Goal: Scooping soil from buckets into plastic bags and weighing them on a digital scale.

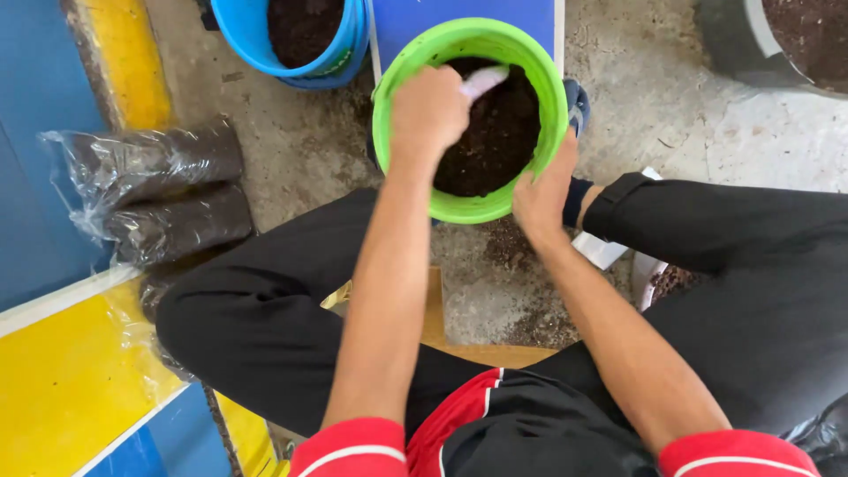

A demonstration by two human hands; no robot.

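Inside green bucket (402, 132), left fingers (446, 97) clamp pale scoop (484, 81); right fingers (552, 168) grip rim.

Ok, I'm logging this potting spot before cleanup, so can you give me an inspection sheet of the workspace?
Surface: concrete floor, stained, loose soil scattered on it.
Job's things: green bucket part full of dark soil; pale scoop inside it.
Clutter: clear bags of soil lying at the left; blue bucket of soil beyond; grey tub of soil top right.
Hands: left hand closed on the scoop; right hand gripping the green bucket's rim.
Cables: nothing seen.
Surroundings: yellow and blue painted panels at the left.
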